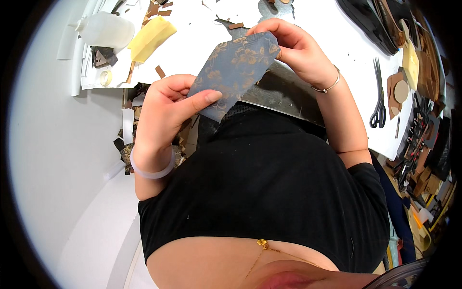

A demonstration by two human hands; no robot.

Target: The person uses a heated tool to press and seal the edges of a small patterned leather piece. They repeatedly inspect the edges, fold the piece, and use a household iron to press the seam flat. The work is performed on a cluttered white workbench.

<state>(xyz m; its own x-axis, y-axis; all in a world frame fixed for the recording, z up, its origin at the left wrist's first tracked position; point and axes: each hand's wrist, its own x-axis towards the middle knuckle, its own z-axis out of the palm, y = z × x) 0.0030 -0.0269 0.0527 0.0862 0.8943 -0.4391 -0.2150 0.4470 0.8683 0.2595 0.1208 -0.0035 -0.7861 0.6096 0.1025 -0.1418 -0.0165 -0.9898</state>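
Between my two hands is a flat grey-blue piece of material (236,67) with a tan flower pattern and angled corners, held up over the table's near edge. My left hand (175,103) grips its lower left side, thumb lying on the patterned face and fingers behind. At the upper right corner my right hand (303,50) pinches it, with the thumb at the edge. The fingers behind the piece are partly hidden. Just under it, a dark, shiny slab (288,91) lies along the table edge.
The white table (192,48) carries a clear plastic bottle (108,31), a yellow foam block (153,38), a tape roll (105,77) and brown scraps at left. Black scissors (378,96), a round tan disc (400,91) and dark shoes (370,24) lie at right. Scraps (126,139) fill the space below left.
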